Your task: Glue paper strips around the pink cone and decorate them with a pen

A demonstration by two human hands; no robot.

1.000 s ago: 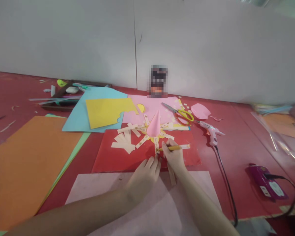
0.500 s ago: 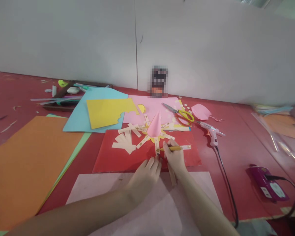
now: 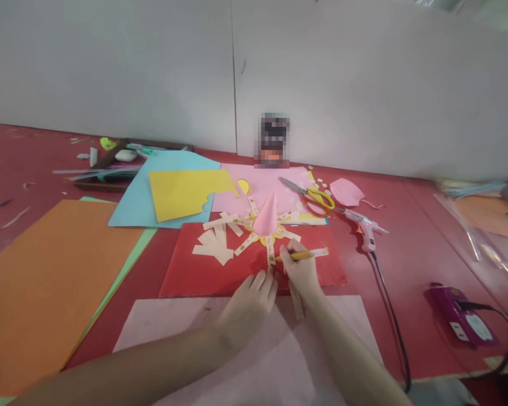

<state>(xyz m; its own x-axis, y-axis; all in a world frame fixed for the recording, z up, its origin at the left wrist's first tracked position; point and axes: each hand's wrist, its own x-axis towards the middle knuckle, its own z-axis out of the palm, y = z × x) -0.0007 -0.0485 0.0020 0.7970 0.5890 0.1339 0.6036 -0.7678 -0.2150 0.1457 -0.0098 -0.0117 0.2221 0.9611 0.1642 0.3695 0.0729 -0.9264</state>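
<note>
A yellow-barrelled pen [image 3: 301, 256] is pinched in my right hand [image 3: 300, 270], its tip at the star drawn on a cream paper strip [image 3: 270, 248] lettered "F f". My left hand [image 3: 254, 290] lies with fingers stretched out at the strip's lower end, touching it. The strip is one of several that spread from a yellow scalloped paper base under a pink paper cone [image 3: 266, 215]. All this rests on a red board [image 3: 186, 270]. Blank strips [image 3: 215, 243] lie fanned on its left side. Another strip [image 3: 296, 301] is partly under my right hand.
Scissors [image 3: 311, 194] and a pink glue gun [image 3: 366, 230] lie to the right, the gun's cord running toward a purple power box [image 3: 461, 316]. Yellow [image 3: 178, 194], blue [image 3: 129, 203] and orange [image 3: 51, 282] sheets lie left. A pixelated upright object [image 3: 272, 141] stands by the wall.
The pen and my right hand have shifted very slightly at the star. My left hand stays in place, and everything else looks the same.
</note>
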